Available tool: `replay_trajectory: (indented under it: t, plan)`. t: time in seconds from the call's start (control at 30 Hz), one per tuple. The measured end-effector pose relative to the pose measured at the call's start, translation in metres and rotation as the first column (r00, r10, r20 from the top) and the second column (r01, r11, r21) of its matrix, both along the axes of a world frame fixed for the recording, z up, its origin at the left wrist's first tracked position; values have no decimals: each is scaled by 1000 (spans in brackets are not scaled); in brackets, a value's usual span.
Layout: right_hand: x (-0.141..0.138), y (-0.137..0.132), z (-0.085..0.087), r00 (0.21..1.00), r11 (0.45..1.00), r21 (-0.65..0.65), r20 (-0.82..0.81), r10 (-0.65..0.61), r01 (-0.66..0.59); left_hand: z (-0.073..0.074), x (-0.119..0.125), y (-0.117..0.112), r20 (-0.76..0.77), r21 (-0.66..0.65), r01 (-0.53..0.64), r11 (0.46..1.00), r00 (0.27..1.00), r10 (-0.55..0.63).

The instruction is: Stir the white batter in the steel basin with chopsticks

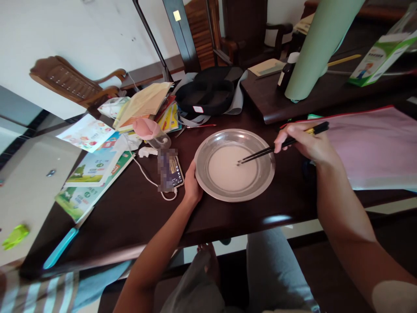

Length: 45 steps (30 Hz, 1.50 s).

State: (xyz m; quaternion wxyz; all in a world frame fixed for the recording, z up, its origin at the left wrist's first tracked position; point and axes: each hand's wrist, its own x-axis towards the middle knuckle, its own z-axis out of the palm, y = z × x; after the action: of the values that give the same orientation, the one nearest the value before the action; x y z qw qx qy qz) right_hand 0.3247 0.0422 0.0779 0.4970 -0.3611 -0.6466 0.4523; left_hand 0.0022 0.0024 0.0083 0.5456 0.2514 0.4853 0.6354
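A round metal plate [265, 167] holding a pale whitish liquid sits on the dark wooden table [137, 213]. My left hand [192, 184] grips the plate's left rim, fingers closed around it. My right hand [304, 141] is closed on a pair of black chopsticks [276, 148]. Their tips reach down into the liquid near the plate's centre.
A phone [169, 170] with a white cable lies just left of the plate. Books and papers [97, 169] are piled at the left, a black bag [208, 93] behind. A pink folder [374, 148], a green roll [321, 43] and a dark bottle [287, 71] are at the right.
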Motion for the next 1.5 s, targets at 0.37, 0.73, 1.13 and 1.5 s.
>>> replay_trajectory:
  t: [0.37,0.73,1.13,1.5]
  plan:
    - [-16,-4,3,973,995,12,208,99,-103,0,0,0,-12,-22,-20,1000,1000,20]
    - [-17,-7,1,952,971,-51,191,237,-232,2,1,-1,-16,-9,-15,1000,1000,15]
    - [-12,-7,3,982,982,-62,47,183,-180,4,1,-1,-23,-16,-7,1000,1000,7]
    - [-5,-2,1,998,998,-40,-38,50,-52,4,1,-1,-31,-9,2,1000,1000,-3]
